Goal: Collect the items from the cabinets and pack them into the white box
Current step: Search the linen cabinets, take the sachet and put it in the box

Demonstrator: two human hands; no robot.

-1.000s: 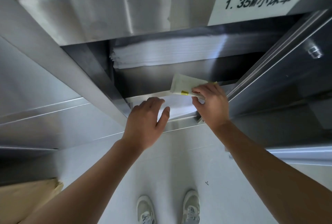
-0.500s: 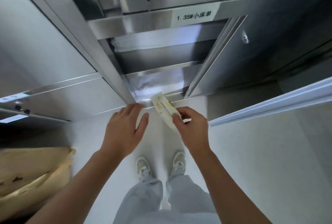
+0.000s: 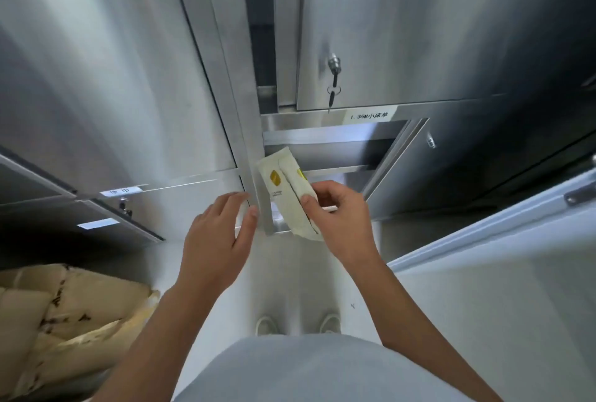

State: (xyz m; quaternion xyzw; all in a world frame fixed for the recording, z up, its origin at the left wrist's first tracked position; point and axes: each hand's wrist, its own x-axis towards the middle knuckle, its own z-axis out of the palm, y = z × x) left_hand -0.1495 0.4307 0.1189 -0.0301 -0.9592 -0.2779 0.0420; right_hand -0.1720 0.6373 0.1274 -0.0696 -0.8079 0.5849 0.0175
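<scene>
Right now the two pale packets [image 3: 285, 195], each with a small yellow emblem, are up in front of the open cabinet compartment [image 3: 338, 151], clear of its shelf and held in the air. I have them in the right hand [image 3: 338, 212]. Its grip is closed on their lower ends, thumb on the front and fingers curled behind, so the packets stand up and lean left. The left hand [image 3: 219, 224] hangs just beside them with an empty grip, fingers straight and spread, touching nothing that I can make out. Behind, the compartment's door [image 3: 458, 169] stands swung out to the right, and a white label [image 3: 369, 116] sits on the rail above the opening. The door over it carries a key [image 3: 333, 78] in its lock. A crumpled brown paper sack [image 3: 71, 304] lies on the floor [image 3: 483, 321] at my lower left. By my reckoning the collecting of these packets is done, yet none of the packing is: the white box is nowhere in view, so I have to carry them to it, and I cannot tell whether other cabinets hold more to fetch
</scene>
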